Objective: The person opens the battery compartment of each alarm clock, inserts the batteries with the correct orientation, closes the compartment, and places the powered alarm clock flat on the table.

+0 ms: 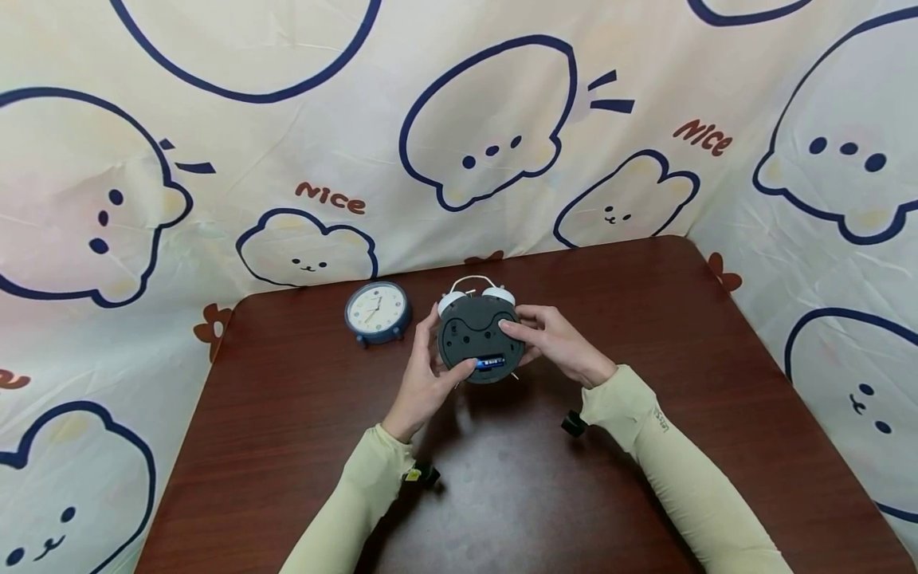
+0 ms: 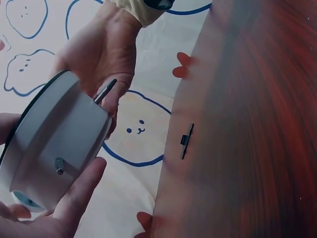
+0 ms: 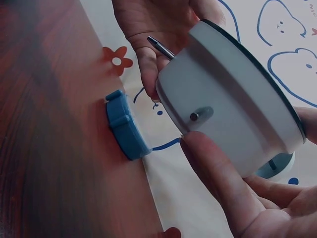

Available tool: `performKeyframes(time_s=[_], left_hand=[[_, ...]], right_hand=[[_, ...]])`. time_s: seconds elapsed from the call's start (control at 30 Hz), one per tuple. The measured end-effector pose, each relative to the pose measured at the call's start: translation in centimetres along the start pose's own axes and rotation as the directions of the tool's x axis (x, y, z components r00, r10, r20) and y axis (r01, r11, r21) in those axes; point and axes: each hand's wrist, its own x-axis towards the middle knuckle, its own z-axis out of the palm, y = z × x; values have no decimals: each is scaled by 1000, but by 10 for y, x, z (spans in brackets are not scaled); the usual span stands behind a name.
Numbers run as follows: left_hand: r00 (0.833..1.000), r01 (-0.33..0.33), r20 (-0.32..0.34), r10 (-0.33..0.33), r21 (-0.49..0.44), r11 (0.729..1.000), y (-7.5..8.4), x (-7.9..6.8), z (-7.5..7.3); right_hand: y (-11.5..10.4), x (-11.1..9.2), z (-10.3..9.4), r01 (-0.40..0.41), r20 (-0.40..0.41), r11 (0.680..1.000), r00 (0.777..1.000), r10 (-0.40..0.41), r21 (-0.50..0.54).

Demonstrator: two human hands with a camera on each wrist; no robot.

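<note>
A white twin-bell alarm clock (image 1: 466,327) is held above the table between both hands, its dark back towards the head camera. Near the lower edge of that back, a blue battery (image 1: 491,363) lies in the slot. My left hand (image 1: 425,383) grips the clock's left side, thumb tip at the battery's left end. On the other side my right hand (image 1: 562,339) grips the clock, its thumb resting on the back cover. Two short metal legs stick out of the white casing (image 3: 223,89) in the right wrist view, fingers of both hands around it.
A round blue clock (image 1: 378,311) with a white dial stands left of the hands, near the table's back edge. A small dark flat piece (image 2: 186,141) lies on the wooden table (image 1: 287,399). Patterned cloth (image 1: 466,119) hangs behind the table and at its sides.
</note>
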Motion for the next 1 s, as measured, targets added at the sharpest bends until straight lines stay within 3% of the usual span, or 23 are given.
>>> performKeyframes(time_s=[0.63,1.0], left_hand=[[1000,21,-4,-21,31,999,-3,0,-2],[995,98,34,-95,-109,989,-4,2,-9]], right_hand=[[3,-1,-1,-8,-3,1000,1000,8,1],[5,0,-11,-29,13,999,999,30,-37]])
